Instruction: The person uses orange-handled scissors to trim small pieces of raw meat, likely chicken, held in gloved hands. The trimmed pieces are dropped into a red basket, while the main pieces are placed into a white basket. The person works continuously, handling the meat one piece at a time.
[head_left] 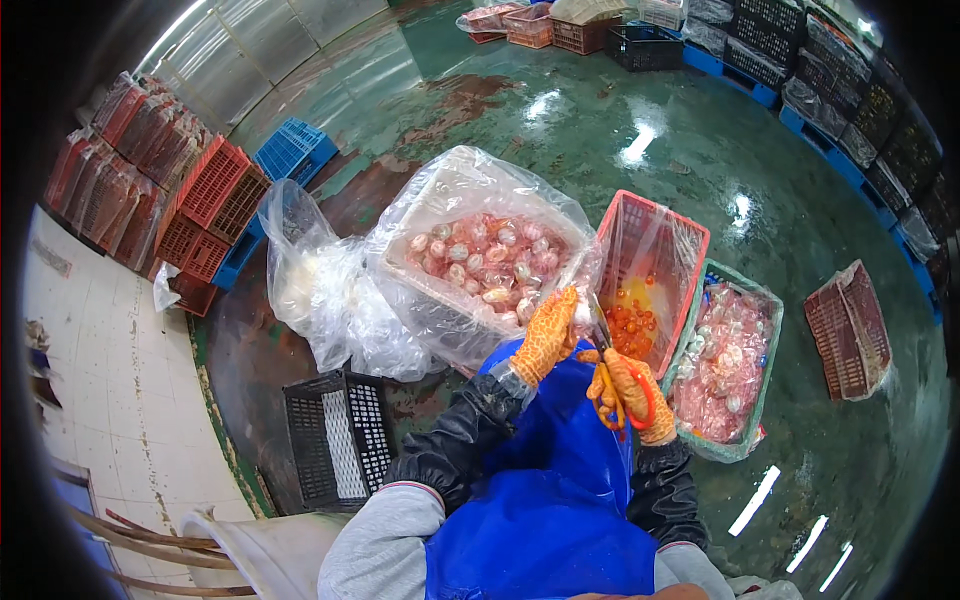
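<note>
My left hand (548,336), in an orange patterned glove, pinches a small clear plastic packet (583,314); its contents are hard to make out. My right hand (637,396), gloved alike, grips scissors (600,343) with orange-red handles, the blades close beside the packet. Both hands are above the near edge of a red crate (702,250). Orange yolk-like balls (632,322) lie in yellow liquid in its clear liner. To the left, a white box (425,200) lined with clear plastic holds many round wrapped packets (490,258). A green crate (772,330) at right holds crumpled, pinkish plastic wrappers (718,365).
Crumpled clear plastic sheeting (345,300) lies left of the white box. Near it are a black crate (335,435), a blue crate (292,150) and stacked red crates (215,190). A brown-red crate (850,332) stands at right. Black crates (765,45) line the far right on blue pallets.
</note>
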